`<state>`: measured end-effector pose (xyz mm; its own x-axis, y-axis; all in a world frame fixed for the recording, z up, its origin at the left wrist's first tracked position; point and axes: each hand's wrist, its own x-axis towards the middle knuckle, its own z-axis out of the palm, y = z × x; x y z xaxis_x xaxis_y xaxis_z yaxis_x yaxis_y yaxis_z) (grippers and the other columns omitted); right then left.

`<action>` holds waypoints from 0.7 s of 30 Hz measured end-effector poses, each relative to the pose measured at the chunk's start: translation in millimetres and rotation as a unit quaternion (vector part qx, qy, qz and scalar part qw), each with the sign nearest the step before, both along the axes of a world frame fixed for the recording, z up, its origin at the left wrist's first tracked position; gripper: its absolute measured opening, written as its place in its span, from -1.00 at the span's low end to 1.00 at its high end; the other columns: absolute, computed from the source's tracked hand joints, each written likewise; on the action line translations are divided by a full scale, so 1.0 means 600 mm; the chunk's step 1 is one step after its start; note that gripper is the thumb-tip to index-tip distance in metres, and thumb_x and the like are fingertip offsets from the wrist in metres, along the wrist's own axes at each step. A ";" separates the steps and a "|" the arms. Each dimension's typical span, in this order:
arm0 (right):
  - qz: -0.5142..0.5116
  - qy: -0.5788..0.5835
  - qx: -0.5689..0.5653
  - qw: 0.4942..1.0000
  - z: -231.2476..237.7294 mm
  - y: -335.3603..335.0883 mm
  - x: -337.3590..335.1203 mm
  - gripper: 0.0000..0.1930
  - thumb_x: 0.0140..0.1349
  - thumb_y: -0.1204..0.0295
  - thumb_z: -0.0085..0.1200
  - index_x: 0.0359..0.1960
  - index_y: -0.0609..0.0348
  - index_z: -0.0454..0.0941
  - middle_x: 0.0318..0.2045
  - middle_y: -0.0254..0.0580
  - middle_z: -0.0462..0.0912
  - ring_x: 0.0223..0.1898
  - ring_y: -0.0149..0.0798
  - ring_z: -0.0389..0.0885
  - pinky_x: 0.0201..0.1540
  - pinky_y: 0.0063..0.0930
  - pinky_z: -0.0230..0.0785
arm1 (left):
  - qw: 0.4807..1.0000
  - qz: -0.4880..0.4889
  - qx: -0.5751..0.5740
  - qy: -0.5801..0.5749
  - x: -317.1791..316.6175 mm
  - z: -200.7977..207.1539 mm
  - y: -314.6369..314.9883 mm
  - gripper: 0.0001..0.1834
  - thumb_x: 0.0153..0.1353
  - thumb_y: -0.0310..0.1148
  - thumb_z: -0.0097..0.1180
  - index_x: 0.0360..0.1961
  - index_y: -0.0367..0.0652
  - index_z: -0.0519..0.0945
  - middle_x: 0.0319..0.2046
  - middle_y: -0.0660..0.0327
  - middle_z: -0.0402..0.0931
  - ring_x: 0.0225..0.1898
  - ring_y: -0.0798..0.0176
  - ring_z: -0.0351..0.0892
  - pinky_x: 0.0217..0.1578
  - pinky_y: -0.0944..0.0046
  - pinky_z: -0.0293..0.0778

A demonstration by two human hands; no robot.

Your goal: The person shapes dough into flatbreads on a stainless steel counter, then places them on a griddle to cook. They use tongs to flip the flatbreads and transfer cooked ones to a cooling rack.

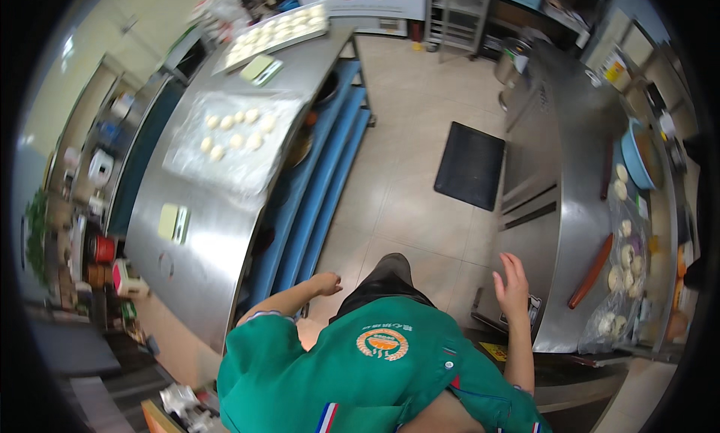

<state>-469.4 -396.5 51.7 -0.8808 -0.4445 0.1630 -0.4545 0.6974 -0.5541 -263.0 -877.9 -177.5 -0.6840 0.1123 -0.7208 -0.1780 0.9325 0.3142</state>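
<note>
Steel counter (562, 238) and steel table (202, 272) stand on the person's right and left, with tiled floor (409, 197) between them and a dark mat (470, 165) lying on it ahead, nearer the counter. On the table, dough balls (237, 141) sit scattered on a plastic sheet (225, 175), between two pale green scales (174, 223); a tray (304, 39) full of more dough lies at the far end. Blue shelves (322, 170) run beneath. The counter bears a reddish-brown rolling pin (592, 271), a light-blue basin (630, 157) and buns in clear plastic. The left arm is bent, bringing the left hand (327, 284) forward beside the shelves; its fingers look curled, though how tightly cannot be told. The right forearm points forward, the right hand (512, 285) raised near the counter's side, its fingers extended and slightly apart, with nothing between them.
</note>
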 end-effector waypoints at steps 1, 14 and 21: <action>0.008 0.002 0.003 1.000 -0.005 0.000 -0.028 -0.52 0.15 0.47 0.17 0.15 0.24 0.45 0.13 0.06 0.47 0.12 0.12 0.48 0.14 -0.18 0.38 | 1.000 -0.011 0.005 -0.004 -0.022 -0.010 -0.002 -0.61 0.23 -0.01 0.12 -0.17 -0.11 0.65 -0.20 -0.05 0.65 -0.09 -0.16 0.61 -0.12 -0.09 0.53; -0.055 0.029 0.012 0.998 0.009 0.009 -0.493 -0.46 0.13 0.46 0.19 0.20 0.14 0.41 0.12 -0.05 0.46 0.09 0.04 0.50 0.10 -0.20 0.42 | 0.997 -0.039 0.040 -0.044 -0.531 -0.046 -0.101 -0.58 0.24 -0.04 0.10 -0.13 -0.17 0.66 -0.21 -0.12 0.65 -0.08 -0.18 0.62 -0.03 -0.01 0.51; -0.272 0.140 0.054 0.950 -0.060 0.138 -0.682 -0.58 0.14 0.43 0.21 0.05 0.20 0.46 0.08 0.01 0.48 0.04 0.08 0.50 0.10 -0.16 0.37 | 0.980 -0.120 0.036 0.151 -0.994 0.045 -0.026 -0.74 0.22 -0.21 0.13 -0.27 -0.21 0.64 -0.28 -0.04 0.61 -0.23 -0.19 0.61 -0.19 -0.01 0.53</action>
